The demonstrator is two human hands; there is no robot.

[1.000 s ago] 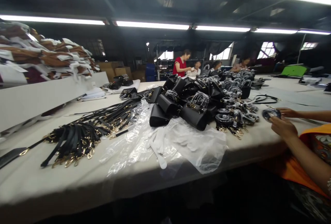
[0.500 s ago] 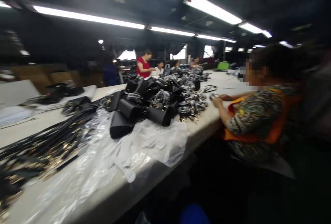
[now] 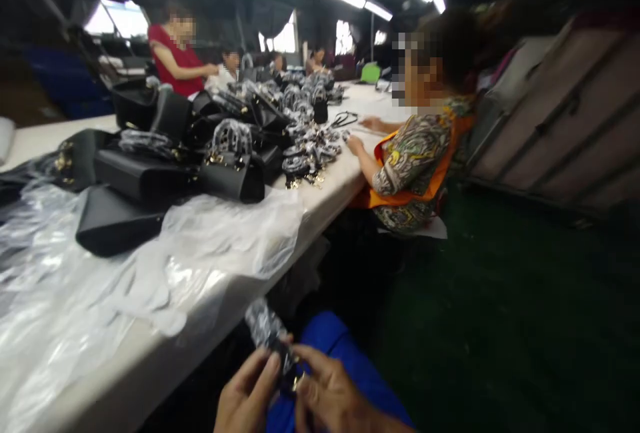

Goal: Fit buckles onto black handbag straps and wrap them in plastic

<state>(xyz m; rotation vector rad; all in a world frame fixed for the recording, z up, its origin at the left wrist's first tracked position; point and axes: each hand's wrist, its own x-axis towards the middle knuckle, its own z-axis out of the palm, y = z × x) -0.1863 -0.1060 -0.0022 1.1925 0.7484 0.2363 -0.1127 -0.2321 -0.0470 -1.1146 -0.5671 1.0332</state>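
Observation:
At the bottom edge of the view, below the table edge, my left hand (image 3: 247,393) and my right hand (image 3: 333,396) both pinch a small black strap piece with a gold clasp (image 3: 287,370). A bit of clear plastic wrap (image 3: 263,323) sticks up from it. A blue stool or seat (image 3: 333,346) lies just behind my hands. The picture is blurred, so the piece's exact shape is unclear.
A long white table (image 3: 330,186) runs to the left, bearing clear plastic bags (image 3: 220,233), black handbags (image 3: 233,180) and wrapped straps (image 3: 305,153). A seated person in an orange vest (image 3: 415,160) works at the table ahead. More people sit farther back. Dark green floor (image 3: 500,313) lies to the right.
The view has swung right and downward. The strap pile on the left has left the picture, and my two hands holding the clasp piece have come into view at the bottom.

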